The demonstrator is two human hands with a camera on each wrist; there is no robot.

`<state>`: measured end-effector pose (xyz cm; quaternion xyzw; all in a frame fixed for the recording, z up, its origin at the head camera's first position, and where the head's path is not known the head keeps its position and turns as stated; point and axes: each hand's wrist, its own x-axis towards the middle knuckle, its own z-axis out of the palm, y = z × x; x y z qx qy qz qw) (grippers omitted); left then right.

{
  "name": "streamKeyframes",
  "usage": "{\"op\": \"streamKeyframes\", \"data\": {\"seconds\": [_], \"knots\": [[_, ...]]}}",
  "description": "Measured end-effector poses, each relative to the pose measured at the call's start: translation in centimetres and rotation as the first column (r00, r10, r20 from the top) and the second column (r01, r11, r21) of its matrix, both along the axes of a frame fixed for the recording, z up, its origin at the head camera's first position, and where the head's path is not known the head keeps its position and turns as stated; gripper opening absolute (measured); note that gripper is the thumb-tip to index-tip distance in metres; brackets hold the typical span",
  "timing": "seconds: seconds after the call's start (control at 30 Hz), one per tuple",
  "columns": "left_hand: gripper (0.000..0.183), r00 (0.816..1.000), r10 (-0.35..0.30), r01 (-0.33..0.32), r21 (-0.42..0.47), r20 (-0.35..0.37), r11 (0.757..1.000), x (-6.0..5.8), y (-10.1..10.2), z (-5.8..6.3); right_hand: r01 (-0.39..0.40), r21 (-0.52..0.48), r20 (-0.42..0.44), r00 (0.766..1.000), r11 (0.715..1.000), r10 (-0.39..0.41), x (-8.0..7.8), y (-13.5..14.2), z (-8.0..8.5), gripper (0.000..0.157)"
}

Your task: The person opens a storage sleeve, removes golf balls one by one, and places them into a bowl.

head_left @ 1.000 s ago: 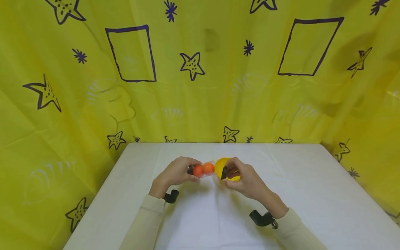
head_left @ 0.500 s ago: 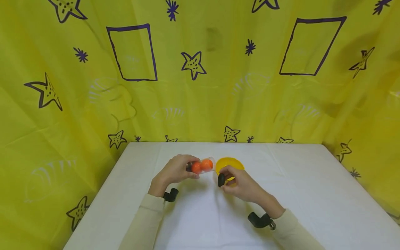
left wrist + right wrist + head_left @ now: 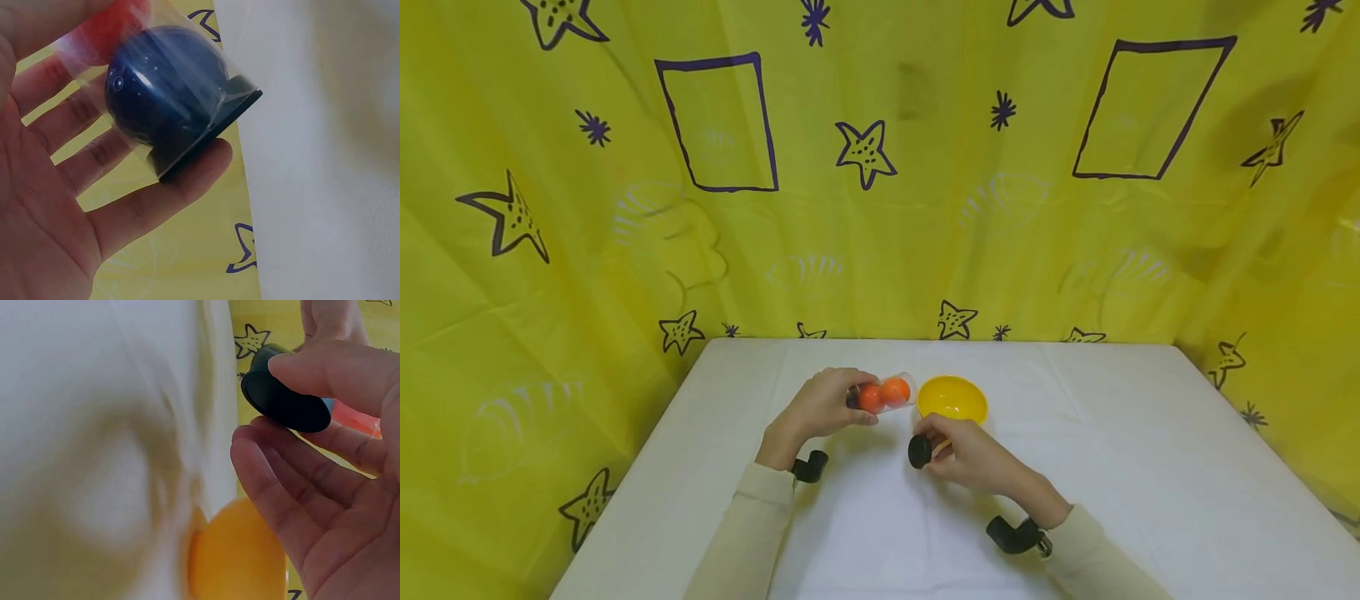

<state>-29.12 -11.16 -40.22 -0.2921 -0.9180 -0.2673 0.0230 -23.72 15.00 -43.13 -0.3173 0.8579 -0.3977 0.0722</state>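
My left hand (image 3: 822, 406) holds a clear tube (image 3: 912, 383) tilted above the table, its far end pointing right. Inside sit two orange balls (image 3: 896, 392) and, nearer the palm, a dark blue ball (image 3: 165, 81). A black end piece (image 3: 215, 134) closes the tube at that side, with a finger against it. Between thumb and fingers, my right hand (image 3: 970, 458) pinches a black round cap (image 3: 920, 452), apart from the tube. Just beyond the right hand stands a yellow bowl (image 3: 951, 396), partly covered by the fingers in the head view.
A white cloth covers the table (image 3: 1112, 467). Behind it and along the sides hangs a yellow curtain (image 3: 925, 242) with star drawings. Each wrist wears a black camera mount (image 3: 1015, 535).
My right hand has moved left and nearer to me with the cap, uncovering more of the bowl. The cap's flat face has turned more into view. My left hand has barely moved.
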Motion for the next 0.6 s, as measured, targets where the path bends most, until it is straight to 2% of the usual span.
{"op": "streamKeyframes", "data": {"seconds": [0.3,0.6], "knots": [[0.042,1.0,-0.007,0.007,0.002,-0.025,1.0,0.0,0.1,0.1,0.038,0.08,0.049,0.998,0.996,-0.042,0.0,-0.6,-1.2,0.037],[0.043,1.0,-0.004,0.004,0.007,-0.009,1.0,0.0,0.1,0.2,0.041,0.139,0.002,0.999,0.989,-0.042,-0.1,-0.6,-1.9,0.036]]}}
